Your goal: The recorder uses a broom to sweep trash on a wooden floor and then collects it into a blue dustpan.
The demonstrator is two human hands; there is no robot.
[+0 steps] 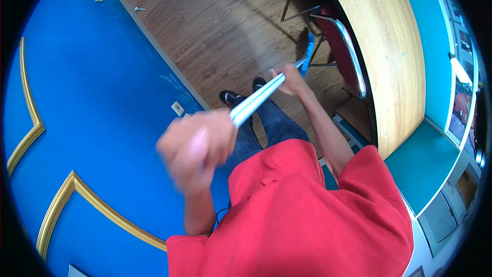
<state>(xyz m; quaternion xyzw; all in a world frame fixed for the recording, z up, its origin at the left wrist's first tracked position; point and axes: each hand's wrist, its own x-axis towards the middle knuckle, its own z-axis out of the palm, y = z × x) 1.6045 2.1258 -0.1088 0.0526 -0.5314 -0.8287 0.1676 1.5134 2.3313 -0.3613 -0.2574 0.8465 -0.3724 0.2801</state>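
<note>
left hand (196,142) and right hand (291,79) both wrapped round the pole (258,98), spaced for leverage i guess; blue head (309,51) around 1 o'clock

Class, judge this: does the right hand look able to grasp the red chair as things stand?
Probably not: the right hand is wrapped around the pole, though the red chair's back shows uncovered.

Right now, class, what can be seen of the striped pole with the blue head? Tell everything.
The pole is straight and smooth-looking, white with blue lengthwise stripes, and ends in a narrow blue head. It slants down and away, rightward. The left hand grips its near part, the right hand farther down. The head appears near the dark red chair; its underside cannot be made out.
</note>
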